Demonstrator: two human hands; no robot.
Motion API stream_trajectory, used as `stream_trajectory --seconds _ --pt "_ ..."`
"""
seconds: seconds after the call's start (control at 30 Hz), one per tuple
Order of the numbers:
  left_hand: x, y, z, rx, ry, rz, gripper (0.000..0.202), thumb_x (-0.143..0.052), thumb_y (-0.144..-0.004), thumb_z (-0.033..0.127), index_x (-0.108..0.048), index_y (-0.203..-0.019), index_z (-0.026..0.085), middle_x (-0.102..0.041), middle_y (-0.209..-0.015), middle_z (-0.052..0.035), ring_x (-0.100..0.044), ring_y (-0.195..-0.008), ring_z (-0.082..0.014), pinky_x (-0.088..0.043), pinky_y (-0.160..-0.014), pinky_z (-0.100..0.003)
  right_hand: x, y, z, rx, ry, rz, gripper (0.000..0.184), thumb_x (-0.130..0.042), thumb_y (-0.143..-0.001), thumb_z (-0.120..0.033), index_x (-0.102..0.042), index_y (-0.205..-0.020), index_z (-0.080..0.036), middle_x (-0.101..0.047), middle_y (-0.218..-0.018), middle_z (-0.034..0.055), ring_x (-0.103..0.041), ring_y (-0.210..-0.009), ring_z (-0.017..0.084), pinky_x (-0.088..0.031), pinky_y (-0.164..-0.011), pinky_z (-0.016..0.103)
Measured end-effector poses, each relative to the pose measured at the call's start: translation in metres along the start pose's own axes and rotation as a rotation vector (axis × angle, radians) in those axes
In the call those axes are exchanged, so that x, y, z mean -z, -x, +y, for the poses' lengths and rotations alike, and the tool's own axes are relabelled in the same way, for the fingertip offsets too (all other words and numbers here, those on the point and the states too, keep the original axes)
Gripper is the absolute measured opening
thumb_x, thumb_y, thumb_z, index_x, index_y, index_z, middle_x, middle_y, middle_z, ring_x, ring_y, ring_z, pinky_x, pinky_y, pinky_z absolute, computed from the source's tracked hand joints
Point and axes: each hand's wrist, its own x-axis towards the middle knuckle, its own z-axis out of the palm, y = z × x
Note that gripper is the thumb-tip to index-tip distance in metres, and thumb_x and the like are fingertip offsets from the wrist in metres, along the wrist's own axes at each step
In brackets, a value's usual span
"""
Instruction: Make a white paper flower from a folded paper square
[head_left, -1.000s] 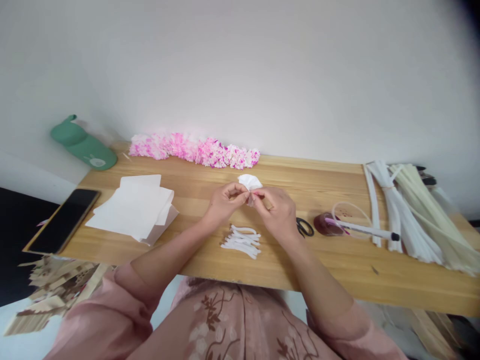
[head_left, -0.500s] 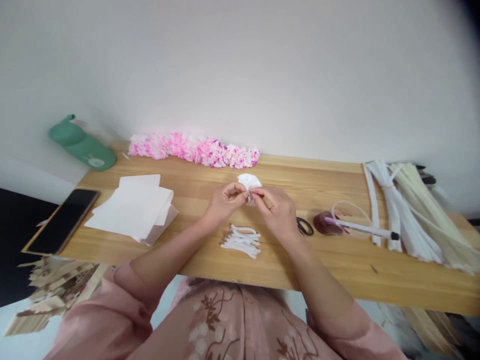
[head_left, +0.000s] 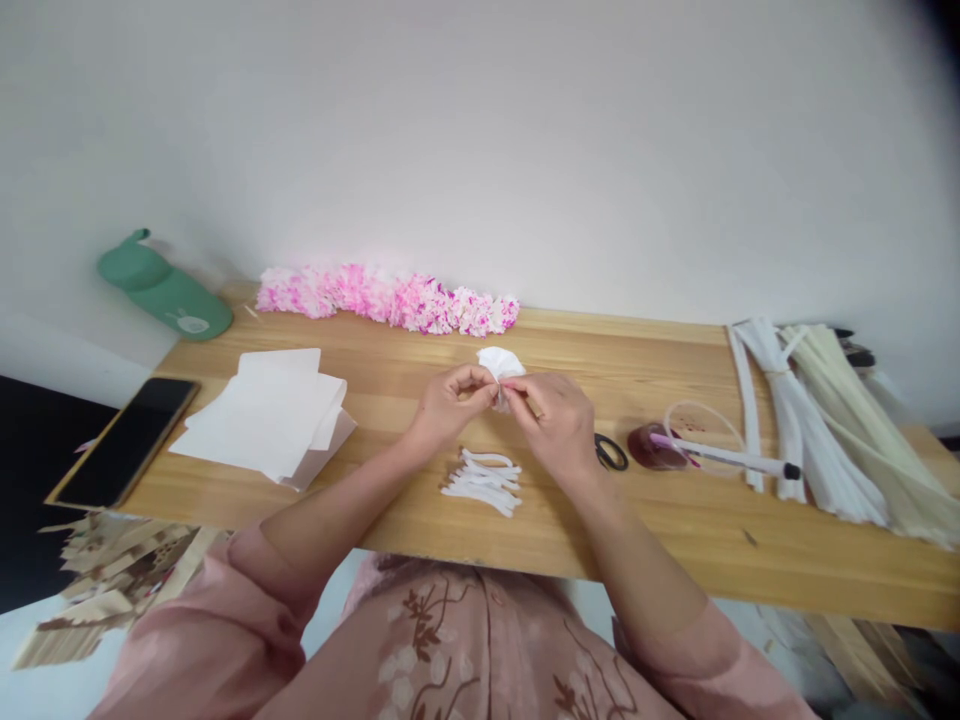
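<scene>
Both hands meet at a white gathered paper piece [head_left: 501, 360], fanned out above my fingertips. My left hand [head_left: 454, 398] pinches its lower middle with thumb and forefinger. From the other side, my right hand [head_left: 553, 415] pinches at the same spot, fingertips almost touching the left ones. The part between the fingers is mostly hidden. Just below on the table lies a small pile of short white strips [head_left: 484, 482], touched by neither hand. Black scissor handles [head_left: 611, 452] show beside my right wrist; the rest of the scissors is hidden.
White paper sheets [head_left: 262, 415] and a phone [head_left: 127, 443] lie left, near a green bottle [head_left: 169, 290]. Pink-and-white ruffled flowers [head_left: 390, 298] line the wall. At right are a dark red jar [head_left: 652, 448], a brush-like pen [head_left: 727, 458], white strips [head_left: 810, 430] and cream strips [head_left: 862, 420].
Almost nothing differs. Both hands keep their pinch on the white paper piece, with only a very slight shift of the right hand.
</scene>
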Motion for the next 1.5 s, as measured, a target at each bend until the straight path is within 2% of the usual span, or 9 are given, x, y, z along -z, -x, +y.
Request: stream_trajectory --seconds 0.27,0.57,0.93,1.1,1.23,1.33,1.5 --pt "0.0011 0.0016 -0.0028 -0.032 -0.053 -0.009 0.01 -0.063 -0.08 0.024 -0.061 -0.075 0.015 -0.063 -0.073 -0.0003 -0.058 -0.071 -0.01 -0.046 -0.071 -0.022 -0.0003 0.0003 -0.0026 -0.032 -0.037 0.027 0.014 -0.056 -0.093 -0.025 -0.07 -0.089 -0.023 -0.076 -0.087 0.0032 -0.068 -0.08 0.02 -0.046 -0.076 0.034" --pt "-0.0012 0.0021 0.0064 -0.005 -0.008 -0.003 0.015 -0.067 -0.079 0.028 -0.064 -0.074 0.014 -0.064 -0.073 -0.0013 -0.058 -0.072 -0.0109 -0.046 -0.072 -0.024 -0.0018 -0.0004 -0.0016 -0.081 -0.097 0.056 0.013 -0.058 -0.092 -0.024 -0.07 -0.088 -0.023 -0.076 -0.085 0.003 -0.069 -0.079 0.02 -0.048 -0.075 0.034" --pt "-0.0009 0.001 0.0027 -0.006 0.01 0.009 0.015 -0.067 -0.079 0.028 -0.062 -0.075 0.014 -0.063 -0.072 -0.0009 -0.059 -0.07 -0.0104 -0.046 -0.071 -0.023 -0.0011 0.0002 -0.0012 -0.004 -0.026 0.062 0.014 -0.057 -0.093 -0.024 -0.07 -0.088 -0.023 -0.077 -0.087 0.0036 -0.069 -0.079 0.02 -0.047 -0.076 0.034" --pt "-0.0007 0.0021 0.0037 -0.07 -0.1 0.021 0.01 -0.063 -0.081 0.023 -0.062 -0.075 0.015 -0.063 -0.072 -0.0004 -0.058 -0.071 -0.0101 -0.045 -0.071 -0.022 -0.0013 0.0005 -0.0022 0.02 0.003 0.061 0.014 -0.058 -0.093 -0.024 -0.071 -0.088 -0.022 -0.076 -0.085 0.0037 -0.069 -0.077 0.02 -0.046 -0.075 0.035" --pt "0.0 0.0029 0.0019 -0.096 -0.158 0.022 0.008 -0.061 -0.081 0.02 -0.06 -0.076 0.015 -0.063 -0.073 -0.0001 -0.058 -0.071 -0.0104 -0.045 -0.071 -0.022 -0.0022 0.0006 -0.0041 -0.044 -0.062 0.062 0.013 -0.058 -0.091 -0.024 -0.071 -0.087 -0.023 -0.077 -0.085 0.0029 -0.069 -0.078 0.02 -0.047 -0.076 0.035" --pt "0.0004 0.0024 0.0009 -0.086 -0.125 0.018 0.008 -0.062 -0.081 0.021 -0.06 -0.076 0.015 -0.063 -0.074 -0.0001 -0.058 -0.071 -0.0102 -0.045 -0.071 -0.022 -0.0029 0.0004 -0.0044 -0.113 -0.132 0.052 0.013 -0.058 -0.091 -0.024 -0.071 -0.087 -0.024 -0.077 -0.085 0.002 -0.07 -0.079 0.019 -0.049 -0.076 0.034" --pt "0.0007 0.001 0.0024 -0.047 -0.047 0.021 0.013 -0.066 -0.08 0.025 -0.06 -0.075 0.015 -0.062 -0.073 -0.0005 -0.058 -0.07 -0.0099 -0.045 -0.07 -0.022 -0.0041 0.0009 -0.0012 -0.128 -0.167 0.052 0.013 -0.059 -0.09 -0.024 -0.072 -0.089 -0.023 -0.077 -0.089 0.0027 -0.071 -0.082 0.02 -0.051 -0.077 0.034"
